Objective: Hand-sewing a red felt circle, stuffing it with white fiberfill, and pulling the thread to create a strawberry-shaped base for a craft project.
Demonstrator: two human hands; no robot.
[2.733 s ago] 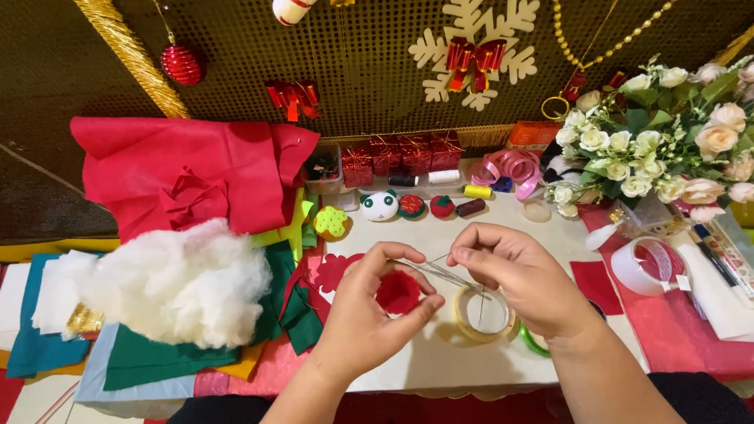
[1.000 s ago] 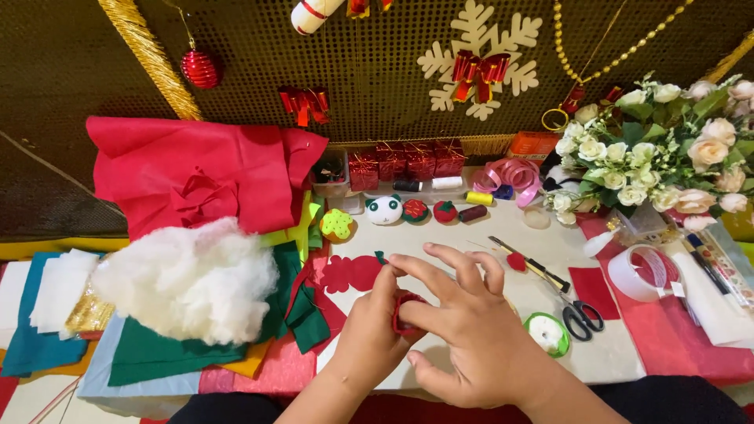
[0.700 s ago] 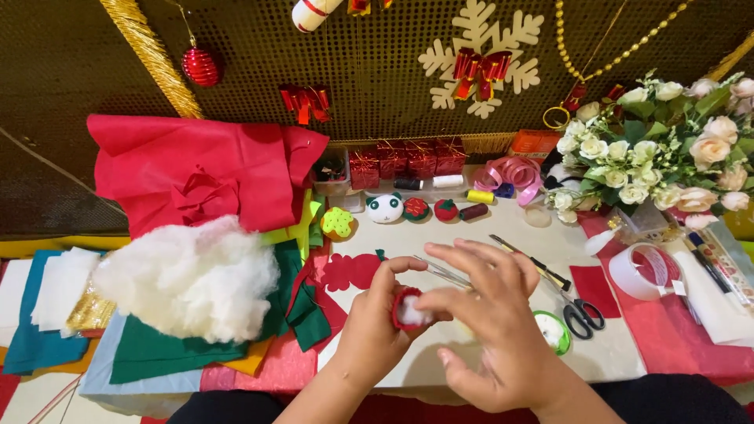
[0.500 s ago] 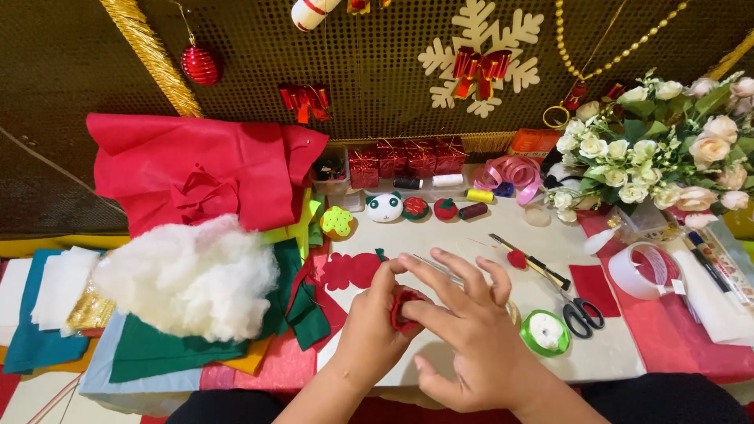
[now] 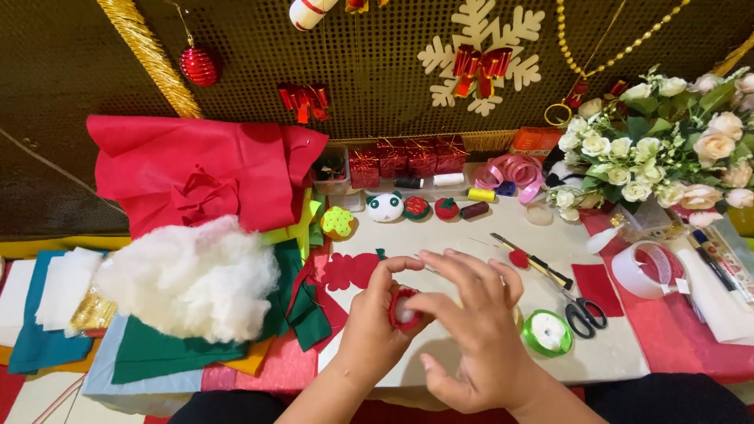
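My left hand [image 5: 375, 330] pinches a small red felt pouch [image 5: 404, 309] with white stuffing showing in its open mouth. My right hand [image 5: 471, 330] lies over it from the right, its fingertips touching the pouch's edge. Both hands hover above the white table top [image 5: 550, 345] near its front edge. Whether the right hand holds a thread or needle cannot be made out.
A heap of white stuffing [image 5: 192, 279] lies left on green and red felt sheets [image 5: 169, 353]. Black scissors [image 5: 583, 312], a green ribbon roll [image 5: 547, 331] and a clear tape roll [image 5: 648, 269] lie to the right. White flowers [image 5: 660, 149] stand back right; small felt ornaments [image 5: 385, 207] sit behind.
Earlier both hands stretched something thin between them over a tape roll. Since then they have closed together on the red pouch, and the right hand's fingers keep shifting over it.
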